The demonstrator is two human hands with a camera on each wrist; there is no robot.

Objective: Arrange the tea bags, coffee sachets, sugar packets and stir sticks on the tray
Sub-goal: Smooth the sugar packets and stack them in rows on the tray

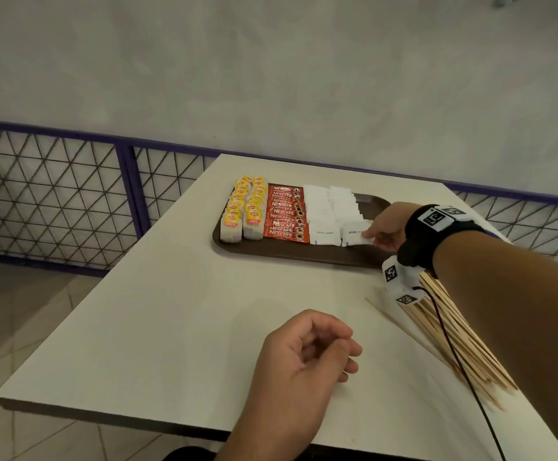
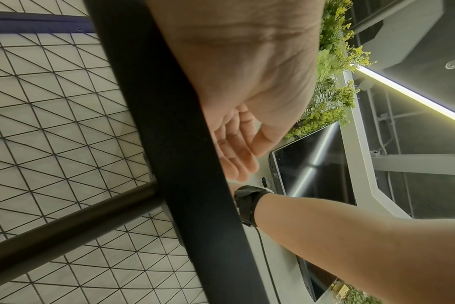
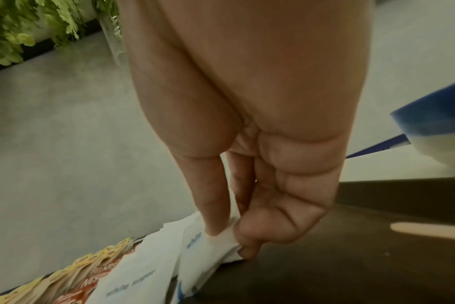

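Note:
A brown tray (image 1: 304, 256) at the table's far side holds rows of yellow-tagged tea bags (image 1: 242, 211), red coffee sachets (image 1: 284, 216) and two columns of white sugar packets (image 1: 325, 214). My right hand (image 1: 372, 237) reaches over the tray's right part. Its thumb and fingers pinch the front sugar packet (image 1: 355, 235) of the right column. In the right wrist view the right hand (image 3: 231, 240) grips that sugar packet (image 3: 200, 253) by its edge, low over the tray (image 3: 351, 267). Wooden stir sticks (image 1: 453, 337) lie heaped on the table under my right forearm. My left hand (image 1: 324, 347) rests loosely curled and holds nothing.
The white table (image 1: 171, 327) has bare surface left of and in front of the tray. A purple-framed mesh fence (image 1: 71, 194) runs behind it. A blue-and-white object (image 3: 429, 127) sits just beyond the tray's right side. A pale stick (image 3: 429, 231) shows on the dark tray surface.

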